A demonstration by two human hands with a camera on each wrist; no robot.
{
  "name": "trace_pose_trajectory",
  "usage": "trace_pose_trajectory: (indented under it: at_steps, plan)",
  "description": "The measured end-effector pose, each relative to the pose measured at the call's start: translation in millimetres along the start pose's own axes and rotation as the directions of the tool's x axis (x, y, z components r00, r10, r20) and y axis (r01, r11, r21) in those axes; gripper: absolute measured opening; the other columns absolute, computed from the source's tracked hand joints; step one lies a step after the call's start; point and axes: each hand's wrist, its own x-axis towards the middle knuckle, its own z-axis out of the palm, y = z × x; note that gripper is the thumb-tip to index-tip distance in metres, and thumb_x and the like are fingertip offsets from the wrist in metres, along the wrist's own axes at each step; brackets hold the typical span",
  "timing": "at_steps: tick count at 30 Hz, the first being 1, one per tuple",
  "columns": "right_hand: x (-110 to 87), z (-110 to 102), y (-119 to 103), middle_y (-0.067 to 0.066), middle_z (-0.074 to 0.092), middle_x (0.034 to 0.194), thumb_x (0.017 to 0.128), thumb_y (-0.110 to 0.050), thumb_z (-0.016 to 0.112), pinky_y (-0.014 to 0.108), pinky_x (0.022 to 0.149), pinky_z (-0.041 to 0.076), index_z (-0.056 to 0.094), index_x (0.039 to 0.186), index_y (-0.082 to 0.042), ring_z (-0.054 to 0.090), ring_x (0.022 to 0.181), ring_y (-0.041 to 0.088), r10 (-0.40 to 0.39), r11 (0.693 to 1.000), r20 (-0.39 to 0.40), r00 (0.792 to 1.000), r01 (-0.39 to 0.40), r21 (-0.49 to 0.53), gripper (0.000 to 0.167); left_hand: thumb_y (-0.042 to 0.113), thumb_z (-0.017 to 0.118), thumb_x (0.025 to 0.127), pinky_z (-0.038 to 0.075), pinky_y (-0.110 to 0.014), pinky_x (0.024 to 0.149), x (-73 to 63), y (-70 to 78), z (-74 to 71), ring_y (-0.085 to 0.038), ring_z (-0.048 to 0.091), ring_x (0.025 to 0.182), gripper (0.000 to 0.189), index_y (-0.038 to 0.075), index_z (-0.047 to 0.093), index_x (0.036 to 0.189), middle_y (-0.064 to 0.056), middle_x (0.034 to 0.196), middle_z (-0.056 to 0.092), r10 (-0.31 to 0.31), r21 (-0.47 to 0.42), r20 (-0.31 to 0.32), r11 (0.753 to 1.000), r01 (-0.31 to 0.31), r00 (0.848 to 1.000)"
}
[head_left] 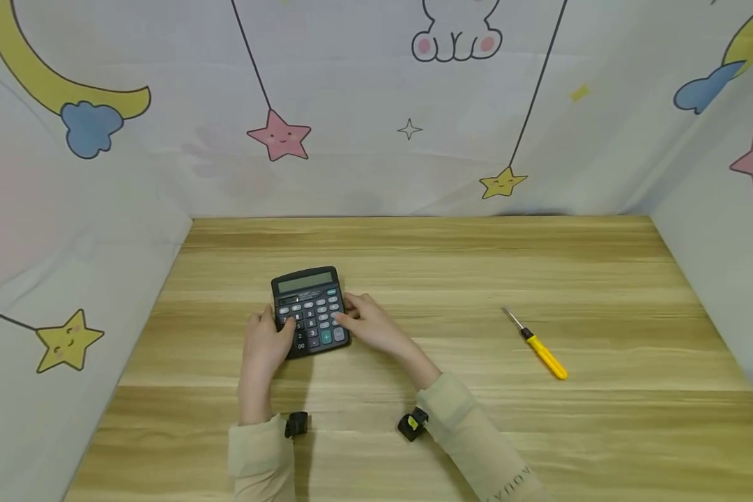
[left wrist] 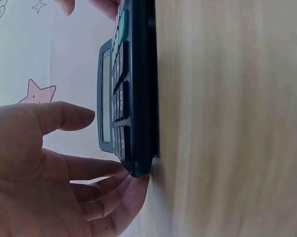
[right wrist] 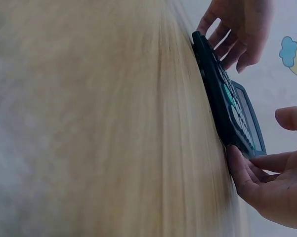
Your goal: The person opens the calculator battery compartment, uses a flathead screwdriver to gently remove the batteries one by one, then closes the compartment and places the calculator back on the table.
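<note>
Over in the head view, the calculator (head_left: 312, 307) sits on the tabletop (head_left: 427, 279) between left hand (head_left: 266, 338) and right hand (head_left: 373, 325), a yellow screwdriver (head_left: 544, 355) well out beyond the right! Left wrist: fingers touch the edge, thumb spread away. Right wrist: fingers at the opposite edge, thumb spread too.

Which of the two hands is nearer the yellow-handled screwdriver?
The right hand, at the right edge of the calculator; the left hand is at the opposite edge, farther from the screwdriver.
</note>
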Motion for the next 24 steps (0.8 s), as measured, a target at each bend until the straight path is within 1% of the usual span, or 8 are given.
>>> trace_pose_trajectory:
  at_steps: [4,9,13,17,24]
  plan:
    - [2.9,2.6,-0.2,0.017,0.055,0.12,0.096,-0.029,0.055,0.031,0.085,0.05,0.038,0.145,0.002,0.058,0.104,0.023,0.01,1.0,-0.008,1.0,-0.01,0.011,0.06,0.028,0.042,0.096,0.029,-0.056,0.111,-0.2,-0.4,-0.8,-0.047,0.033,0.13,0.068,-0.015,0.023,0.146,-0.037,0.14,0.032,-0.003,-0.011,0.003,1.0,0.003,1.0]
    - [4.7,4.1,1.1,0.016,0.054,0.119,0.095,-0.027,0.056,0.029,0.082,0.048,0.039,0.144,0.003,0.057,0.1,0.021,0.014,0.999,-0.018,1.0,-0.013,0.044,0.06,0.026,0.041,0.096,0.034,-0.055,0.105,-1.4,0.0,-1.2,-0.045,0.039,0.123,0.064,-0.016,0.03,0.143,-0.036,0.133,0.039,0.003,-0.022,0.002,1.0,-0.003,1.0]
    - [6.7,6.1,0.2,0.016,0.054,0.117,0.095,-0.026,0.056,0.027,0.08,0.046,0.039,0.144,0.003,0.055,0.098,0.019,0.018,0.998,-0.02,1.0,-0.017,0.061,0.059,0.026,0.041,0.096,0.037,-0.055,0.101,-1.7,-1.6,-2.0,-0.043,0.042,0.117,0.064,-0.016,0.029,0.143,-0.036,0.13,0.041,0.006,-0.037,0.009,0.999,-0.006,1.0]
    - [9.2,8.1,0.0,0.016,0.052,0.116,0.095,-0.025,0.056,0.023,0.075,0.043,0.04,0.143,0.004,0.052,0.094,0.017,0.027,0.997,-0.025,0.999,-0.025,0.073,0.059,0.025,0.041,0.096,0.036,-0.056,0.101,-2.5,-0.6,-3.2,-0.043,0.042,0.117,0.064,-0.016,0.028,0.143,-0.037,0.131,0.04,0.006,-0.04,0.015,0.999,-0.005,1.0]
    - [11.9,9.5,-3.1,0.017,0.051,0.114,0.094,-0.025,0.057,0.025,0.078,0.046,0.039,0.143,0.006,0.054,0.096,0.019,0.072,0.995,-0.04,0.997,-0.068,0.077,0.06,0.023,0.041,0.094,0.038,-0.054,0.094,-2.1,1.2,-1.3,-0.042,0.044,0.109,0.062,-0.015,0.031,0.142,-0.035,0.125,0.043,0.008,-0.054,0.008,0.999,-0.008,1.0]
